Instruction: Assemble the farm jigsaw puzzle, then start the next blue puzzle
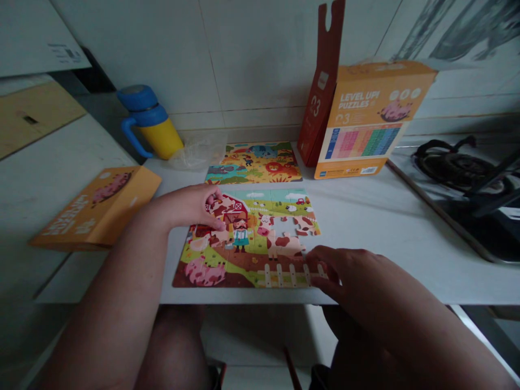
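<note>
A farm jigsaw puzzle (252, 265) lies on the white counter, showing a barn, a farmer, a pig and a cow. White gaps show around the cow's back. At its upper left my left hand (203, 208) curls its thumb and fingers around a brown-and-white puzzle piece (223, 205) over the barn. Another spotted piece (219, 238) lies just below the thumb. My right hand (337, 268) is at the lower right corner, thumb and fingers bent around a fence piece (320, 268); its fingertips are partly hidden.
Behind lies a second animal puzzle (260, 162). An open orange puzzle box (361, 124) stands at the back right, beside a gas stove (459, 168). On the left are an orange box (109, 206), a blue-and-yellow flask (156, 130) and a clear plastic bag (199, 151).
</note>
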The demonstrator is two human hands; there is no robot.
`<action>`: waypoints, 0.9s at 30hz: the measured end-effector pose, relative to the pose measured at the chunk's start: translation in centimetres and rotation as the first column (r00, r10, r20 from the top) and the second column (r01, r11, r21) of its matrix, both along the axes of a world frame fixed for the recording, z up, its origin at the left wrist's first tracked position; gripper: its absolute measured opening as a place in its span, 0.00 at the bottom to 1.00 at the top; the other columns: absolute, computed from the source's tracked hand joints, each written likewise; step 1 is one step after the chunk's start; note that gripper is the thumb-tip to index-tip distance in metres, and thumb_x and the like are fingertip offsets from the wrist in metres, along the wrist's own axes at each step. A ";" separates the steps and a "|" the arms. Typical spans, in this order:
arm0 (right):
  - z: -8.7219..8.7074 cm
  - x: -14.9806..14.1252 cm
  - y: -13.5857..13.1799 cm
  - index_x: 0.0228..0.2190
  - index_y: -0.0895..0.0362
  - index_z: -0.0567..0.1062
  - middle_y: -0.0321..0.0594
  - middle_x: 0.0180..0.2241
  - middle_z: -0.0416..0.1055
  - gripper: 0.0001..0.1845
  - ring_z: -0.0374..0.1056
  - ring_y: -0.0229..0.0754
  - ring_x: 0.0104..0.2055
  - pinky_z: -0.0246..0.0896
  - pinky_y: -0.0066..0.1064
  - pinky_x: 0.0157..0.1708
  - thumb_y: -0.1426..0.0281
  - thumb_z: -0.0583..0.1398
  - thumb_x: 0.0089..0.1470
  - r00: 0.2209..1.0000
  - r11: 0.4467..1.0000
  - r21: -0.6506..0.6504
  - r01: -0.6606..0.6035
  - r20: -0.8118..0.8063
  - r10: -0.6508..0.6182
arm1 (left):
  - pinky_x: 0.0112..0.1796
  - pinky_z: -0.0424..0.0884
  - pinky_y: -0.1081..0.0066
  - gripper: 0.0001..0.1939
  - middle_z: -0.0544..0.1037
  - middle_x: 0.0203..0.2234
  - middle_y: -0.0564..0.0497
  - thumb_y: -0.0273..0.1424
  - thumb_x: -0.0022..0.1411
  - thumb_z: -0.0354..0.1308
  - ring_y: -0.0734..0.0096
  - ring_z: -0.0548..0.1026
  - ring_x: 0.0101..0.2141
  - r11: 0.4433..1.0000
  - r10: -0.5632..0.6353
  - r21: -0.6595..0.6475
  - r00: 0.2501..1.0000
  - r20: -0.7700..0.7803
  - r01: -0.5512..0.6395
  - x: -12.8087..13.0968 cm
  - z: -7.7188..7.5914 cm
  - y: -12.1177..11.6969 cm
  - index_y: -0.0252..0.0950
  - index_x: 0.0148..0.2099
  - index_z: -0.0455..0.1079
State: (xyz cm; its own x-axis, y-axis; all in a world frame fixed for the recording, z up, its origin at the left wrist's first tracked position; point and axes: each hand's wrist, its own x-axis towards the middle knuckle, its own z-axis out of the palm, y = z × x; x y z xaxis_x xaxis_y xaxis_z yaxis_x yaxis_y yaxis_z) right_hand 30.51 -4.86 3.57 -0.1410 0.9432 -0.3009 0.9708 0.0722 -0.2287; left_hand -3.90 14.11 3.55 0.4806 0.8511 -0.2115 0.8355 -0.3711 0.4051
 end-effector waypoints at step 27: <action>-0.6 -2.3 0.1 0.49 0.49 0.77 0.43 0.36 0.85 0.12 0.81 0.53 0.33 0.56 0.37 0.28 0.61 0.59 0.68 0.997 0.995 0.072 -0.070 -0.012 0.072 | 0.32 0.64 0.69 0.25 0.76 0.35 0.52 0.44 0.51 0.72 0.64 0.73 0.34 0.999 -0.017 -0.031 0.993 0.117 0.021 1.0 -1.0 0.1 0.40 0.46 0.68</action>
State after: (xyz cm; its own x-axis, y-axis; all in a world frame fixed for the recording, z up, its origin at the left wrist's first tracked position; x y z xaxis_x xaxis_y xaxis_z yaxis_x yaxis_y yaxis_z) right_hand 28.20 -4.72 3.00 -0.2124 0.9496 -0.2306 0.9592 0.1575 -0.2350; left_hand -2.90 14.24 2.58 0.5193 0.8355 -0.1798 0.7750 -0.3717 0.5111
